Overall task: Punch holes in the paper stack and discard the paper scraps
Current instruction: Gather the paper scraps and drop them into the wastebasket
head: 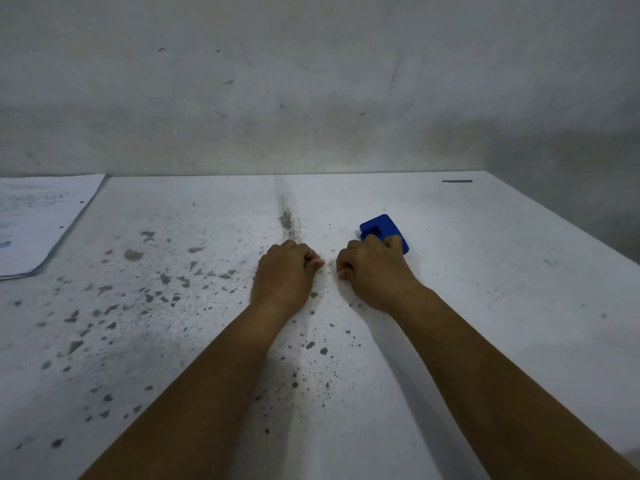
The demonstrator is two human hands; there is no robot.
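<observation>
One blue hole punch [382, 230] on counter [485, 271], right hand [372, 268] curled, fingers touching it. Left hand [287, 268] clenched, holding nothing visible. One paper stack [38, 220] far left, well apart.

Paper stack [38, 223] cropped left; hole punch [381, 228] half-hidden.

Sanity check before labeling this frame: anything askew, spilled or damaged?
The table is worn, with grey chips and specks in its white surface, mostly left and centre. The paper stack lies askew at the far left, partly out of frame, already showing holes. The blue hole punch looks intact.
</observation>
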